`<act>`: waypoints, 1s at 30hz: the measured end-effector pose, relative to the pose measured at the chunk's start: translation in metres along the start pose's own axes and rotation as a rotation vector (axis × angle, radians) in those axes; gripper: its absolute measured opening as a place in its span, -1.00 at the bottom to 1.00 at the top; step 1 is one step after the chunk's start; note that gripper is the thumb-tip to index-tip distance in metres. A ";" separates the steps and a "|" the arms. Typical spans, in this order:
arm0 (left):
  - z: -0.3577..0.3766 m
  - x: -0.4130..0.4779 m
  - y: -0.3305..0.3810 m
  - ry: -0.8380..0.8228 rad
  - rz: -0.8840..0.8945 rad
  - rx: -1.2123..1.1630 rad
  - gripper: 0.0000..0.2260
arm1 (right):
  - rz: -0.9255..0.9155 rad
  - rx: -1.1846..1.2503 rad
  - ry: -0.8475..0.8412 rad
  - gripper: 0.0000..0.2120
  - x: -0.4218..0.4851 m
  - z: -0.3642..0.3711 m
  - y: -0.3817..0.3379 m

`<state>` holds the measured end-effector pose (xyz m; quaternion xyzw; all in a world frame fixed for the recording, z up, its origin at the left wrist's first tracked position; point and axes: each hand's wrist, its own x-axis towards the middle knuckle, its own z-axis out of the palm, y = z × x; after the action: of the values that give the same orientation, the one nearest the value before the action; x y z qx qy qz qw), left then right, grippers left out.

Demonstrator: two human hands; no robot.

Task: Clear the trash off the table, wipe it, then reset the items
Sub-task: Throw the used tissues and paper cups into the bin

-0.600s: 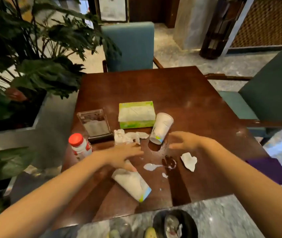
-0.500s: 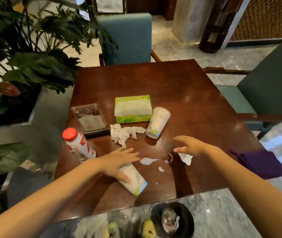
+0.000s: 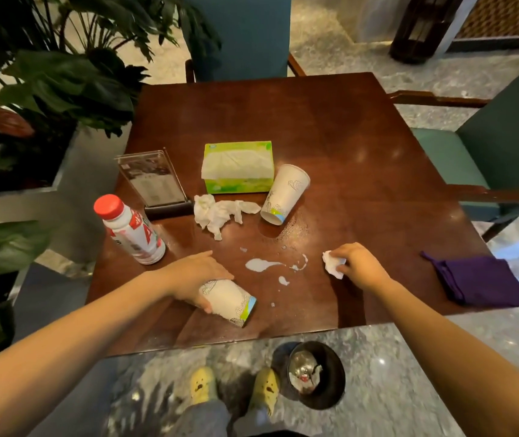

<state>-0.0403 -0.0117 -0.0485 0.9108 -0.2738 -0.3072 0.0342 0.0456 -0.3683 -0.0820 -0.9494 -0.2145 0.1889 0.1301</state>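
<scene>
Near cup (image 3: 231, 299): white, tipped; gripped by left hand (image 3: 195, 274)
Far cup (image 3: 285, 193): second of two; tipped
Tissue scrap (image 3: 332, 268): one; pinched by right hand (image 3: 359, 268)

Operator: visible body and clothing
Left hand (image 3: 195, 272), right hand (image 3: 360, 266) and both forearms are bare. Yellow slippers (image 3: 203, 386) bear printed faces; a grey trouser leg (image 3: 203, 419) adjoins the left slipper.

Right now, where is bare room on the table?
Bare: the far half of the table beyond the tissue box; the right side between far cup and purple cloth. Crowded: near left, around bottle and white spill.
</scene>
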 end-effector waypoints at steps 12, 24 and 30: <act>0.007 -0.023 -0.014 0.189 -0.115 -0.187 -0.31 | -0.021 0.175 0.209 -0.80 0.009 -0.008 -0.028; 0.007 -0.041 -0.036 0.323 -0.269 -0.303 -0.42 | -0.233 0.282 0.281 -0.81 0.112 -0.027 -0.185; 0.019 -0.040 -0.044 0.325 -0.314 -0.256 -0.48 | -0.064 0.219 0.280 -0.84 0.157 -0.001 -0.224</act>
<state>-0.0569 0.0488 -0.0527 0.9678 -0.0791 -0.1905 0.1446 0.0971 -0.1008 -0.0551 -0.9393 -0.2026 0.0728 0.2672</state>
